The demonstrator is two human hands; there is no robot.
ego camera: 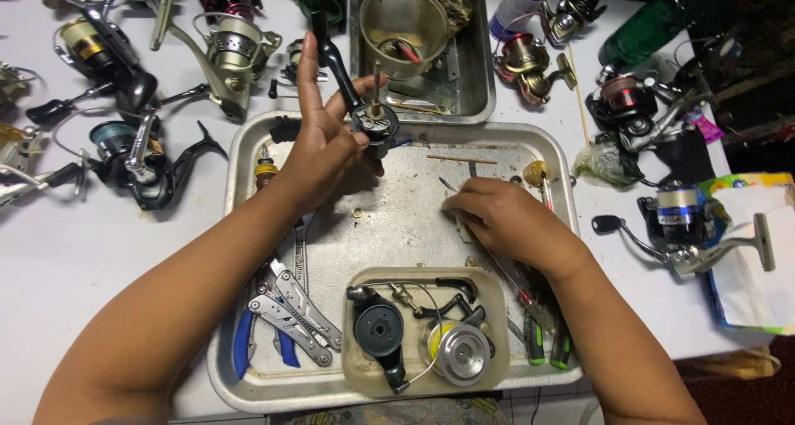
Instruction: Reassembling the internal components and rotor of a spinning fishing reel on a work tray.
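Observation:
My left hand (323, 147) holds a black fishing reel body (374, 125) up over the back of a metal tray (240, 152), with its black handle (331, 56) sticking up and away. My right hand (501, 214) rests palm down on the tray's floor, fingertips pinching something small that I cannot make out, beside a thin metal rod (451, 186). A wooden stick (461, 158) lies just beyond it.
A plastic tub (356, 367) at the tray's front holds a black reel part (378, 330) and a silver spool (460, 354). Folding pliers (290, 313) lie front left, screwdrivers (542, 330) front right. A second metal tray (476, 77) with a bowl (402, 19) stands behind. Several reels surround the trays.

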